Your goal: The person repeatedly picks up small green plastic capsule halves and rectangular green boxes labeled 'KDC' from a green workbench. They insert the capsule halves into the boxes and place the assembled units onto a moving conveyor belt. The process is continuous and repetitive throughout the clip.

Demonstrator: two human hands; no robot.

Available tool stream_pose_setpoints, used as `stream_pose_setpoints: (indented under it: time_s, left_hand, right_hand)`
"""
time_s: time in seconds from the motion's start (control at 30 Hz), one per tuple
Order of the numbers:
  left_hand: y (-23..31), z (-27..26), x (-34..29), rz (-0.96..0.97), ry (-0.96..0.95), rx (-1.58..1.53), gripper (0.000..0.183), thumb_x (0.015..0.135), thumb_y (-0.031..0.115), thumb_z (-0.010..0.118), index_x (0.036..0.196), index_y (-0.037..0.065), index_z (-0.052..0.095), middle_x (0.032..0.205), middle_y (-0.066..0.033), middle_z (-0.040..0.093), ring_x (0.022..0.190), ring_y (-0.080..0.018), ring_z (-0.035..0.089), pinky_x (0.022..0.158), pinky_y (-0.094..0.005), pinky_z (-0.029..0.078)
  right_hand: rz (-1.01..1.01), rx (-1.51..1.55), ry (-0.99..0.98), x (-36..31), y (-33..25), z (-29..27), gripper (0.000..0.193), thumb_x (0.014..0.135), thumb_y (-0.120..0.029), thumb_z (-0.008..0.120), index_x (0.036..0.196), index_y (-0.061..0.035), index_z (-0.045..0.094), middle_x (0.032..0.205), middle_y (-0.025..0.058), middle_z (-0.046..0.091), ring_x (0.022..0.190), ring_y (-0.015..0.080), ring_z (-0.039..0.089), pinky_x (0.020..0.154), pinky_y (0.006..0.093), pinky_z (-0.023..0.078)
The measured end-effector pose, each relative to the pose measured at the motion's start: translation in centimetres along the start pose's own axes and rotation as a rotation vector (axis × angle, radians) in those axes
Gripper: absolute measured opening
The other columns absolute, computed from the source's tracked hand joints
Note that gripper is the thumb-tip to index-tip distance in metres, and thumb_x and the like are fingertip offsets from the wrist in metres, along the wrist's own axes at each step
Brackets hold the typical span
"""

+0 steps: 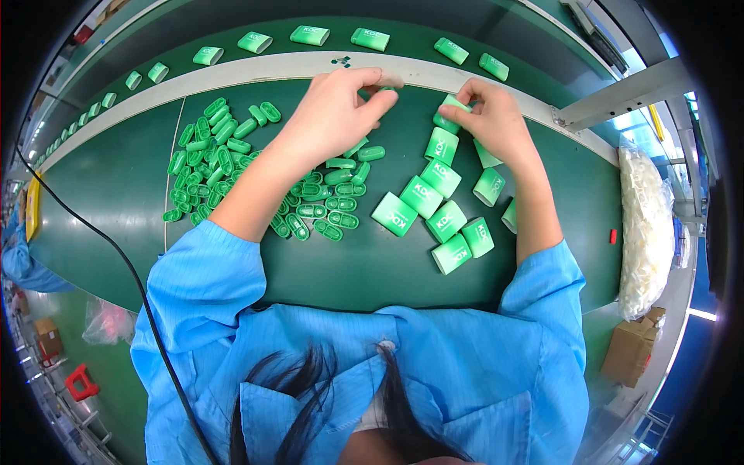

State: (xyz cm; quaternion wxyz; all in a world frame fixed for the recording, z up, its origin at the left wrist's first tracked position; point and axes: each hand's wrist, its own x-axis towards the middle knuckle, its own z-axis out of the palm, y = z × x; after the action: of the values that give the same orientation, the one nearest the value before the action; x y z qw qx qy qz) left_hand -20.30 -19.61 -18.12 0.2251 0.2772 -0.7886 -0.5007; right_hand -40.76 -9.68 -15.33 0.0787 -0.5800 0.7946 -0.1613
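My right hand (pixel 496 120) pinches a light-green and white oval plastic sleeve (pixel 447 122) between thumb and fingers. It is above a loose group of like sleeves (pixel 422 196) lying on the green work surface. My left hand (pixel 341 108) reaches in over the small green oval caps (pixel 221 155), which lie heaped under and beside my left forearm. Its thumb and forefinger are bent toward each other by the white rail; a bit of green shows there, too small to name. Part of the cap heap is hidden by this forearm.
Beyond the white rail (pixel 271 68), a green conveyor belt (pixel 403 23) carries a spaced row of similar sleeves (pixel 310 36). A metal post (pixel 620 97) and a clear bag of white pieces (pixel 645 225) stand at the right. A black cable (pixel 116 244) crosses the left side.
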Motion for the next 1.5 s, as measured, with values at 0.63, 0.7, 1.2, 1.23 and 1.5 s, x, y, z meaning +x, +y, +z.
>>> stream_pose_setpoints:
  time_s: [0.63, 0.7, 1.2, 1.23, 1.5]
  left_hand:
    - [-1.9, 2.2, 0.1, 0.033, 0.053, -0.46, 0.032, 0.087, 0.01, 0.059, 0.116, -0.002, 0.057, 0.097, -0.0062, 0.065, 0.084, -0.0099, 0.06, 0.078, -0.0233, 0.047]
    - [-2.1, 2.3, 0.0, 0.073, 0.09, -0.397, 0.032, 0.087, 0.01, 0.06, 0.116, -0.003, 0.058, 0.099, -0.0075, 0.066, 0.087, -0.0099, 0.06, 0.079, -0.0236, 0.048]
    - [-0.9, 3.0, -0.9, 0.094, 0.146, -0.151, 0.033, 0.087, 0.006, 0.057, 0.118, -0.004, 0.054, 0.093, -0.0151, 0.066, 0.082, -0.017, 0.065, 0.073, -0.0286, 0.051]
    - [-0.3, 3.3, -1.5, 0.109, 0.182, -0.057, 0.033, 0.086, 0.004, 0.056, 0.119, -0.004, 0.053, 0.09, -0.017, 0.066, 0.079, -0.02, 0.066, 0.07, -0.0303, 0.051]
    - [-0.7, 6.0, -2.5, 0.255, 0.353, 0.052, 0.046, 0.082, -0.002, 0.051, 0.125, -0.01, 0.036, 0.087, -0.0236, 0.063, 0.076, -0.0387, 0.063, 0.067, -0.0395, 0.05]
  right_hand:
    - [0.034, 1.071, -0.069, -1.5, -2.3, 2.7, 0.032, 0.081, -0.005, 0.066, 0.11, 0.0032, 0.056, 0.095, 0.0098, 0.065, 0.083, 0.0128, 0.062, 0.075, 0.0243, 0.051]
    - [0.021, 1.076, -0.067, -1.5, -2.4, 2.8, 0.031, 0.081, -0.005, 0.066, 0.109, 0.0031, 0.056, 0.095, 0.0099, 0.065, 0.084, 0.0128, 0.062, 0.076, 0.0243, 0.051]
    - [-0.064, 0.994, 0.034, -1.8, -2.5, 3.2, 0.029, 0.078, 0.002, 0.066, 0.106, 0.0044, 0.058, 0.097, 0.0113, 0.066, 0.088, 0.0137, 0.063, 0.079, 0.0238, 0.052]
    - [-0.069, 0.975, 0.074, -2.0, -2.7, 3.4, 0.028, 0.078, 0.001, 0.067, 0.105, 0.0041, 0.059, 0.096, 0.0112, 0.066, 0.087, 0.0137, 0.064, 0.079, 0.024, 0.052]
    - [-0.198, 0.643, 0.389, -3.0, -4.1, 5.0, 0.024, 0.074, -0.003, 0.07, 0.097, 0.0016, 0.063, 0.086, 0.0108, 0.068, 0.078, 0.0144, 0.067, 0.072, 0.0263, 0.054]
